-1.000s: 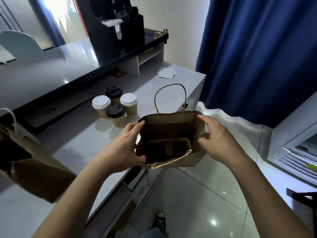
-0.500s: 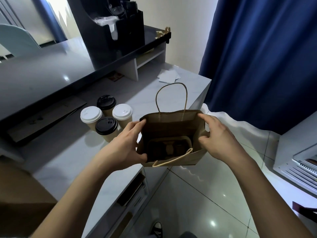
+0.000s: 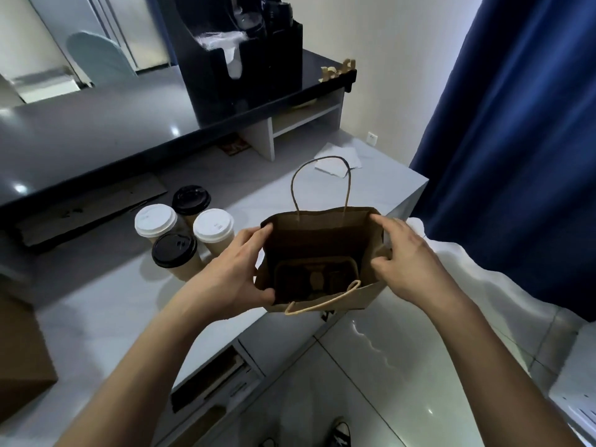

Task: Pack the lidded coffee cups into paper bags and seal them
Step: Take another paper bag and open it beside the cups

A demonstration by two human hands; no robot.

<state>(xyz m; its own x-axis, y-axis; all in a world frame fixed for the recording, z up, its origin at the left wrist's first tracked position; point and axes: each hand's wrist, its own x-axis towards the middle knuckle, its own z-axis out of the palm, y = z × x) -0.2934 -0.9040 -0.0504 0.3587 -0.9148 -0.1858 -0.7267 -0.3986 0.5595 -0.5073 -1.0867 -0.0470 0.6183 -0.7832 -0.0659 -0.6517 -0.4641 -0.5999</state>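
On the grey tabletop (image 3: pixel 106 291), four lidded cups (image 3: pixel 190 230) are grouped left of the paper bag (image 3: pixel 322 240). Its mouth is held open by the left hand (image 3: pixel 232 275) and right hand (image 3: pixel 409 259), each grip closed on a side. At the edge, the bag may tip.

The paper bag (image 3: pixel 322 240) stands open at the counter (image 3: pixel 96 301) edge, between the left hand (image 3: pixel 232 279) and right hand (image 3: pixel 406 262). Four lidded cups (image 3: pixel 183 233) cluster on the counter left of it; napkins (image 3: pixel 338 161) lie behind.
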